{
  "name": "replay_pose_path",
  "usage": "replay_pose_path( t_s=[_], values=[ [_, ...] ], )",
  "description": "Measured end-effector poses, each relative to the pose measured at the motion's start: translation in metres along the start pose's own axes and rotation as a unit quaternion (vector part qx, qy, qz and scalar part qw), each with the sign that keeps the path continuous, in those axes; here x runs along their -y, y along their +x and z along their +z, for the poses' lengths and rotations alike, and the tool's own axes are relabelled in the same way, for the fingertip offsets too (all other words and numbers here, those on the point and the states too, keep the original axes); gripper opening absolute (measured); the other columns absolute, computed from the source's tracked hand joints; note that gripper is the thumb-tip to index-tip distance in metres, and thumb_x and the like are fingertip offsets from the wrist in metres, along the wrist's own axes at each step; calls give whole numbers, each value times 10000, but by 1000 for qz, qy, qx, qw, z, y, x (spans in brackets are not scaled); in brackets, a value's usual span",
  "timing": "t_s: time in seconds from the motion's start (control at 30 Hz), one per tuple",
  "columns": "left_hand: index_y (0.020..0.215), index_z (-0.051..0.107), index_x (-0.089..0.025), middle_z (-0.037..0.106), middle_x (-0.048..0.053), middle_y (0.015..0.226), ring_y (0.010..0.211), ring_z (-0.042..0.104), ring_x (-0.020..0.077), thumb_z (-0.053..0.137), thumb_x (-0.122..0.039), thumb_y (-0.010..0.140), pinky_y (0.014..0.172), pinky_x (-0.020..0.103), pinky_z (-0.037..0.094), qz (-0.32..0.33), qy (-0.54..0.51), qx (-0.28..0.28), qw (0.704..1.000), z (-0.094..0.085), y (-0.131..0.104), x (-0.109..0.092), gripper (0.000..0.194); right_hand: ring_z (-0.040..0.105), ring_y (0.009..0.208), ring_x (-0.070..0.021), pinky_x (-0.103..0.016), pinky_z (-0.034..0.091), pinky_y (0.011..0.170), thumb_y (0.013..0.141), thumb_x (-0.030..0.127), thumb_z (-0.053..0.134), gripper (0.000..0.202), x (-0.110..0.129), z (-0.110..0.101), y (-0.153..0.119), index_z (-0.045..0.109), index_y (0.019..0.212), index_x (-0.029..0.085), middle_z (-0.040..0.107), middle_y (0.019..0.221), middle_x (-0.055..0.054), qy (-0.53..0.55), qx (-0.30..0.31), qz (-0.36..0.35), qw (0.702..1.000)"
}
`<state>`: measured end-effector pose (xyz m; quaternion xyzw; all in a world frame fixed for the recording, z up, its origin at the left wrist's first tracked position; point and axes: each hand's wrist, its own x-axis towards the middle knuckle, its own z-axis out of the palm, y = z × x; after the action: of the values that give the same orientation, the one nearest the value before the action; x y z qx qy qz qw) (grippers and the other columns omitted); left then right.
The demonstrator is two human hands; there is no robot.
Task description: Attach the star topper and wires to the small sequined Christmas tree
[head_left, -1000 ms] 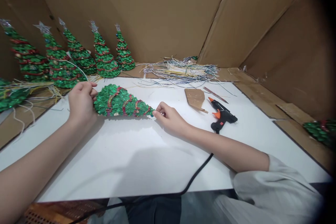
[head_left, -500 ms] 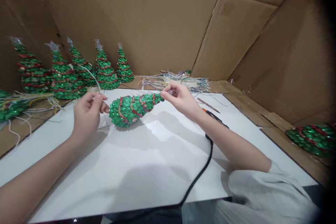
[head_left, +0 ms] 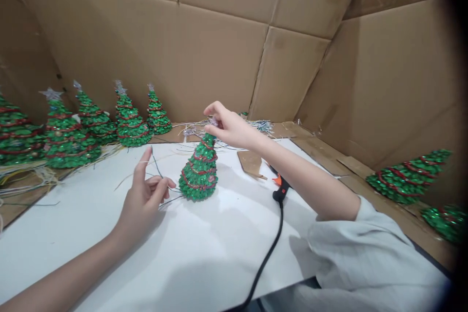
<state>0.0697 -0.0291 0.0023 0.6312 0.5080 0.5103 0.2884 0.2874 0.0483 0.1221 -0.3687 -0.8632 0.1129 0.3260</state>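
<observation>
A small green Christmas tree with red garlands stands nearly upright over the white work surface. My right hand pinches its top, around a clear purplish star that the fingers partly cover. Thin dark wires run out leftward from the tree's base. Beside the base, my left hand is closed at thumb and middle finger on a thin wire, with its index finger stretched up. Another strand of wire passes near that index fingertip.
Several finished-looking trees with stars line the back left, among loose wires. More wires lie at the back. A black corded tool and a cardboard scrap lie right. Two trees rest on the right; cardboard walls surround everything.
The tree has turned from lying sideways to nearly upright, its top still in my right hand. My left index finger has straightened upward. The whole view has shifted.
</observation>
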Motion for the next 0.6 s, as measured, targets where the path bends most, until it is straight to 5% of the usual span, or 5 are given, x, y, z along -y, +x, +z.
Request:
replay_pose_path(
  t_s=[0.17, 0.27, 0.37, 0.5, 0.6],
  values=[
    [1422, -50, -299, 616, -21, 781, 586, 530, 128, 490, -275, 841, 647, 304, 459, 17, 45, 0, 999, 0, 2, 3, 793, 398, 591, -96, -235, 335, 613, 828, 194, 502, 196, 10, 17, 6, 385, 982, 169, 430, 674, 51, 18, 20, -57, 998],
    [1402, 138, -238, 604, -24, 740, 593, 528, 132, 509, -293, 824, 651, 300, 456, 0, 36, 16, 999, -1, 5, 4, 689, 423, 604, -100, -232, 346, 617, 843, 207, 492, 184, 14, 21, 8, 384, 989, 174, 452, 670, 50, 12, 28, -83, 996],
    [1301, 337, -193, 594, -21, 701, 581, 515, 131, 507, -335, 820, 633, 287, 448, -24, 22, 30, 999, -4, 10, 5, 529, 458, 622, -104, -232, 364, 615, 857, 311, 496, 244, 6, 1, 2, 394, 1035, 179, 516, 696, 37, -3, 17, -67, 998],
    [1187, 454, -187, 515, -53, 599, 564, 480, 126, 510, -404, 819, 598, 258, 422, -62, 33, 83, 994, -3, 16, 15, 431, 525, 765, -128, -253, 391, 692, 898, 391, 400, 249, -42, -44, -29, 496, 977, 175, 597, 877, -30, -148, -85, 84, 982],
    [1193, 445, -186, 533, -44, 688, 640, 507, 128, 540, -440, 802, 626, 251, 426, -60, 74, 106, 990, -3, 23, 25, 475, 550, 916, -169, -267, 398, 768, 898, 306, 415, 218, -97, -60, -64, 558, 951, 151, 617, 977, -85, -271, -7, 334, 903]
  ],
)
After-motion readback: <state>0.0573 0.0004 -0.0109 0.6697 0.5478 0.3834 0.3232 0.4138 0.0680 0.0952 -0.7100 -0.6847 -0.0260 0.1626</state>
